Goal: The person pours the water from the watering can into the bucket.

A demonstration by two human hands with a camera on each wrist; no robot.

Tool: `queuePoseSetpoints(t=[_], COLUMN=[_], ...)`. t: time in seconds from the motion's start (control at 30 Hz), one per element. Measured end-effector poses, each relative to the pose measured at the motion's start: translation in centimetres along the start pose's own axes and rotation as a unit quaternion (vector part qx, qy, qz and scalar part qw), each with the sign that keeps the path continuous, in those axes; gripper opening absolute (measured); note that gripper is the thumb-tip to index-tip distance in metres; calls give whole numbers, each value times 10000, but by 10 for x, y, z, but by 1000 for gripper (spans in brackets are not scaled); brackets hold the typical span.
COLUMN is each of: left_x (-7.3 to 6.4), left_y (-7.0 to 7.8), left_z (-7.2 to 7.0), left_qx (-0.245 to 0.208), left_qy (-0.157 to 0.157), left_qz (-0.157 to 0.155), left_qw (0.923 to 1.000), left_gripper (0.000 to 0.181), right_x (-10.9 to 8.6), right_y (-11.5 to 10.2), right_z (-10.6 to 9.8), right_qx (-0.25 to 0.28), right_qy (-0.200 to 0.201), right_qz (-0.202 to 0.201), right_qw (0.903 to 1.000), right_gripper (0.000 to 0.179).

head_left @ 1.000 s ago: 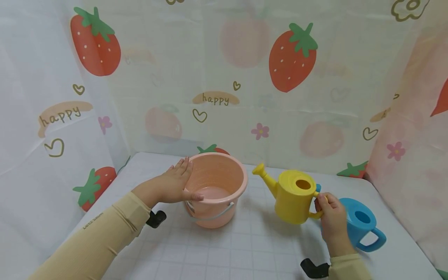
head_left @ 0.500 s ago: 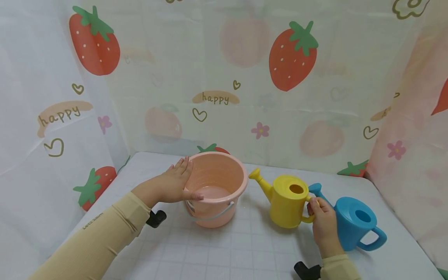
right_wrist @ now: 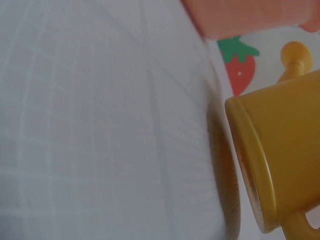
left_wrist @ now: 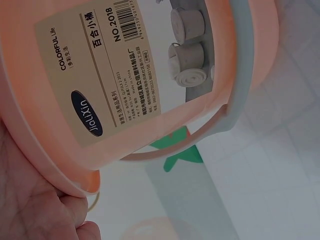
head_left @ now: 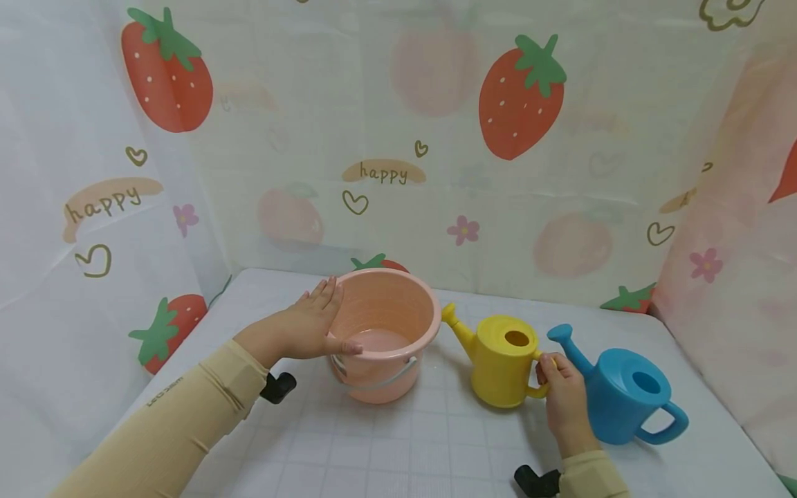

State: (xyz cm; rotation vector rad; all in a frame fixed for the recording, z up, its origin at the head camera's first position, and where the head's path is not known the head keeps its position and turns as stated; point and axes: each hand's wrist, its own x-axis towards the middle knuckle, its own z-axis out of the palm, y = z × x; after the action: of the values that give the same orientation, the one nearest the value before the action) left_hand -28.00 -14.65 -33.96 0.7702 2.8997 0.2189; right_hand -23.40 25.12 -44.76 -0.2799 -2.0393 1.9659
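Observation:
A pink bucket (head_left: 385,377) with a grey handle stands upright at the middle of the table. My left hand (head_left: 305,325) rests on its left rim, fingers straight and thumb along the near edge. In the left wrist view, a printed label (left_wrist: 100,75) shows on the bucket's side, with the palm at the rim. My right hand (head_left: 563,398) pinches the handle of a yellow watering can (head_left: 501,366), whose spout points left at the bucket's right rim. The right wrist view shows the can's base (right_wrist: 252,165) close over the tablecloth, a shadow beside it.
A blue watering can (head_left: 623,398) stands right of my right hand, its spout toward the left and its handle to the right. White checked cloth (head_left: 386,456) covers the table. Behind rises a curtain (head_left: 349,104) printed with strawberries.
My right hand has moved left and slightly toward me with the yellow watering can, bringing its spout beside the bucket. More of the blue can shows. The left hand has stayed on the rim.

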Motion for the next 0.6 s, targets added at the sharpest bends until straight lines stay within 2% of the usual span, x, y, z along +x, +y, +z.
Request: queuePoseSetpoints(t=[0.37, 0.6], left_x=[1, 2], left_y=[1, 0], left_z=[1, 1], left_qx=[-19, -24], left_qy=[13, 26], left_qz=[-5, -13], left_qw=[10000, 10000], left_gripper=[116, 116], right_x=[-1, -2], right_y=[4, 6], right_z=[0, -4], right_qx=[-184, 29], right_qy=[-19, -360], right_qz=[35, -24], right_qw=[9998, 9993], right_gripper=[43, 37])
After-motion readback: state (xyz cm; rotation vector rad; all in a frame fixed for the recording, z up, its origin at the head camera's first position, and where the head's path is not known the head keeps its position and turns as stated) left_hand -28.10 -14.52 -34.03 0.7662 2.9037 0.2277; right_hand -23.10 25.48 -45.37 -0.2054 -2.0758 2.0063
